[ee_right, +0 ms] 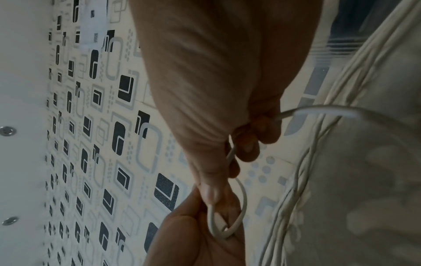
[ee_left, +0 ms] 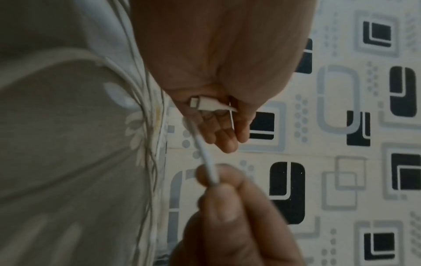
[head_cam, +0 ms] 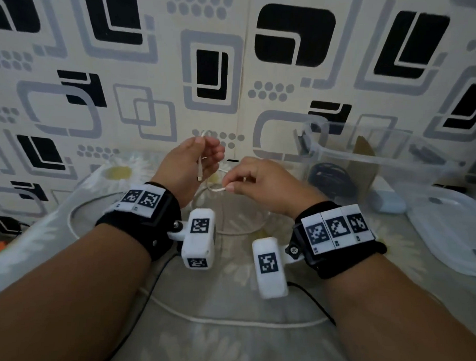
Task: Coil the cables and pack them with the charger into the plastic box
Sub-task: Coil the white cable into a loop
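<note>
A thin white cable (head_cam: 215,189) stretches between both hands above the bed. My left hand (head_cam: 208,153) is raised and pinches the cable near its end, and the white connector (head_cam: 198,176) hangs under the palm. In the left wrist view the connector (ee_left: 205,105) lies against the left fingers (ee_left: 224,133). My right hand (head_cam: 229,187) pinches the cable a short way along; in the right wrist view a small loop (ee_right: 243,201) shows. The rest of the cable (head_cam: 226,321) trails over the bedsheet. The clear plastic box (head_cam: 389,156) stands at the right with a black coiled cable (head_cam: 331,178) inside. A pale charger (head_cam: 387,202) lies beside it.
The box's clear lid (head_cam: 453,231) lies on the bed at the far right. A patterned wall (head_cam: 213,79) rises right behind the bed. Thin black leads (head_cam: 311,293) from the wrist cameras run across the flowered sheet (head_cam: 225,350) below my forearms.
</note>
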A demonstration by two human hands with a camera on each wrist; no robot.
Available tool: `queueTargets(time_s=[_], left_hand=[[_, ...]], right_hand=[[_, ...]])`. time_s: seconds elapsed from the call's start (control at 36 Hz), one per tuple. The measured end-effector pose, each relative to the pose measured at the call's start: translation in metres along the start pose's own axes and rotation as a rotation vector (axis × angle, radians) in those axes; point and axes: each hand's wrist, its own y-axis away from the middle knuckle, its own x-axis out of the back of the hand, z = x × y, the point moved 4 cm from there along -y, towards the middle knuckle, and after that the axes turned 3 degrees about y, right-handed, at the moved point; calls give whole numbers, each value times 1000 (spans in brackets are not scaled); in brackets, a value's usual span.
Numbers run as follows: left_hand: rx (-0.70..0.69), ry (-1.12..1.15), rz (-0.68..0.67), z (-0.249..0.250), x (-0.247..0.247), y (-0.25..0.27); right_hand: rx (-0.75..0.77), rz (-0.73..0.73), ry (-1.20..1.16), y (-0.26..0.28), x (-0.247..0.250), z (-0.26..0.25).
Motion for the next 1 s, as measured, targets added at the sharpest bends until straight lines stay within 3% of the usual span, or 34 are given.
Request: queueTargets(time_s=[0.14,0.22,0.39,0.61,0.81,0.89,1.0], left_hand=[[-24,-155,-123,-6,-10,6],[-61,-317,-203,-7,-15,11],[-74,-391,-242,-6,-18,18],[78,-344,-280,-7,-22,25],[76,-388,-337,-8,-19,30],[79,-358,-306,-7,-16,28],[57,-267,-218,-2,-9,23]], right_hand=[[51,38,-96,2,-2,0],[45,161,-189,1,0,3],[45,348,-298,1,6,10],[37,393,-414,0,3,19],[-65,340,-501,3,1,28],[-113,243,-646,2,-7,27],[-155,232,-803,2,-10,28]])
